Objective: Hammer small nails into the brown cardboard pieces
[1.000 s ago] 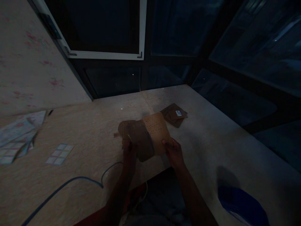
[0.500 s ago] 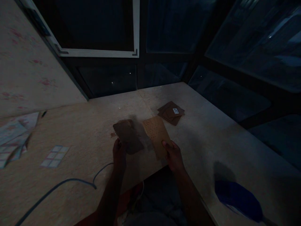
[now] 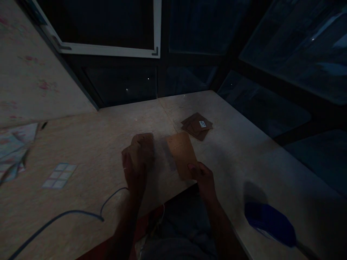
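My left hand [image 3: 135, 177] is closed on a bent brown sheet [image 3: 148, 146] left of the middle of the table. Its near part is lighter tan and smeared by motion, so I cannot tell whether it is one folded sheet or two pieces. My right hand [image 3: 204, 177] pinches a stiff tan paper sheet [image 3: 182, 151] by its lower right edge, thumb on top. Small specks mark the upper end of that sheet. Behind it lies a small fanned pile of dark brown square sheets [image 3: 197, 126], the top one bearing a white barcode label.
A blue dustpan-like scoop [image 3: 269, 222] lies at the right. A blue cable [image 3: 67, 212] curves across the left front. Patterned papers [image 3: 16, 148] and a gridded card [image 3: 59, 176] lie at the left. Dark windows [image 3: 189, 79] border the pale tabletop [image 3: 103, 144].
The sheet in my left hand has turned from its dark grey face to a brown and tan one. My right hand still holds its sheet, slightly shifted.
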Demonstrator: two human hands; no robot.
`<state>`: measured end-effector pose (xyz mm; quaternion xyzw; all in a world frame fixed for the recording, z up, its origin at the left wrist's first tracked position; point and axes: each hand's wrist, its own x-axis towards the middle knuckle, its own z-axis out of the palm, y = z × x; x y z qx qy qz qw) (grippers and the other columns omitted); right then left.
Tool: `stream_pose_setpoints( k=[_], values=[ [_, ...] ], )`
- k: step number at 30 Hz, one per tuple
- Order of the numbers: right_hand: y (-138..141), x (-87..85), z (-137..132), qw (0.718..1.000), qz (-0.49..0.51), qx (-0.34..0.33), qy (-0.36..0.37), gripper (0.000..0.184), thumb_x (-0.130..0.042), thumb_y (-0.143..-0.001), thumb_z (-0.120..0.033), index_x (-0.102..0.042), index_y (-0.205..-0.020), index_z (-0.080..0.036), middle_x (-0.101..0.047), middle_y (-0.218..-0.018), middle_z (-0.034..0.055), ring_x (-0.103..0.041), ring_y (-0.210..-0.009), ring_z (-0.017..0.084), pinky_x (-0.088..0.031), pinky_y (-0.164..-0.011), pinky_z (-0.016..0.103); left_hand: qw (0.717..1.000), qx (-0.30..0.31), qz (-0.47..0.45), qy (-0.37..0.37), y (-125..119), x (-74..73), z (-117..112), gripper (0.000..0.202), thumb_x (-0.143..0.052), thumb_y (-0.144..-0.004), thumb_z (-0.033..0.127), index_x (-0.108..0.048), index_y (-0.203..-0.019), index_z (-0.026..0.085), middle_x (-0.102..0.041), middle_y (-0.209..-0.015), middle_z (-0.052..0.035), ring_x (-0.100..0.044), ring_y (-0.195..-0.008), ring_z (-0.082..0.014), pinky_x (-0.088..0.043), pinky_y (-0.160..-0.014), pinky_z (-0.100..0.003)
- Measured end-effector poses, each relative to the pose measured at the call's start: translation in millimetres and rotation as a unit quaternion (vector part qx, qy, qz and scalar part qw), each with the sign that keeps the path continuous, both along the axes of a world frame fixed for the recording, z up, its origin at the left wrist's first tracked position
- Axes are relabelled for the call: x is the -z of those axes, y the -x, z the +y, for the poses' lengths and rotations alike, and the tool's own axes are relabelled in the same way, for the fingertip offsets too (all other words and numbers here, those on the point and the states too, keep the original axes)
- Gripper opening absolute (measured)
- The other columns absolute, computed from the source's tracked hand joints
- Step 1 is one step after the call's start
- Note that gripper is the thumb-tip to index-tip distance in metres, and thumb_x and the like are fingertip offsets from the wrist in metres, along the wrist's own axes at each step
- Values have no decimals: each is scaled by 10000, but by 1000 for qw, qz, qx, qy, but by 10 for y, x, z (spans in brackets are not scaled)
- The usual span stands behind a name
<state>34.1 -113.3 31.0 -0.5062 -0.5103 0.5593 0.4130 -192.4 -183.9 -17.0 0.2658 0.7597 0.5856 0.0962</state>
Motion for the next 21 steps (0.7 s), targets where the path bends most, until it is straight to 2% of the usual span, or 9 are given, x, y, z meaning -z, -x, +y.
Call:
stream_pose_setpoints(
  k=[2, 4, 6, 8, 10, 13, 16, 21],
  values=[
    [-9, -46, -32, 998, -32, -9, -44, 231, -776, -756, -436, -770, -755, -205, -690, -717, 16, -626, -697, 199, -481, -604, 272, 986, 89, -132, -40, -246, -104, 45, 658, -744, -764, 473, -549, -1324, 188, -543, -1439, -183, -502, -1353, -372, -395, -1138, -534],
    [-30, -74, -73, 995, -56, -10, -86, 139, -800, -738, -368, -786, -736, -230, -705, -777, 27, -645, -760, 216, -505, -669, 296, 940, 162, -283, -98, -505, -213, 89, 704, -769, -742, 503, -530, -1344, 228, -608, -1365, -164, -593, -1262, -346, -509, -1029, -509],
    [-70, -71, -120, 980, -91, -13, -173, 55, -771, -777, -303, -809, -793, -266, -725, -861, 42, -668, -824, 228, -532, -740, 332, 885, 210, -393, -135, -715, -323, 114, 739, -799, -716, 517, -518, -1358, 283, -603, -1386, -134, -614, -1237, -340, -565, -948, -492],
    [-127, -50, -166, 942, -137, -45, -305, 137, -702, -854, -236, -815, -909, -290, -741, -937, 61, -685, -889, 234, -553, -784, 363, 838, 233, -470, -147, -836, -419, 125, 724, -813, -728, 489, -517, -1362, 305, -622, -1374, -118, -614, -1241, -339, -565, -947, -489],
    [-183, -37, -199, 886, -173, -97, -419, 199, -642, -915, -192, -793, -1011, -280, -743, -973, 83, -689, -917, 232, -570, -768, 365, 800, 236, -531, -153, -875, -479, 133, 677, -814, -757, 439, -522, -1353, 303, -646, -1350, -111, -612, -1250, -339, -535, -995, -504],
    [-242, -60, -215, 842, -208, -157, -472, 178, -614, -957, -204, -757, -1056, -242, -736, -947, 96, -685, -899, 229, -578, -721, 347, 753, 222, -600, -155, -858, -475, 150, 624, -809, -778, 390, -537, -1323, 259, -677, -1302, -121, -618, -1243, -350, -486, -1050, -545],
    [-262, -112, -202, 820, -236, -191, -485, 162, -602, -976, -250, -741, -1058, -237, -738, -926, 87, -686, -884, 232, -570, -727, 357, 733, 207, -630, -151, -840, -382, 150, 597, -779, -805, 383, -529, -1324, 224, -710, -1233, -129, -641, -1211, -352, -465, -1062, -574],
    [-233, -189, -170, 800, -243, -246, -490, 188, -578, -992, -282, -743, -1046, -210, -744, -926, 92, -671, -858, 227, -543, -735, 367, 739, 204, -623, -156, -834, -236, 96, 590, -722, -845, 379, -514, -1372, 215, -705, -1253, -127, -655, -1193, -333, -443, -1087, -551]
  ],
)
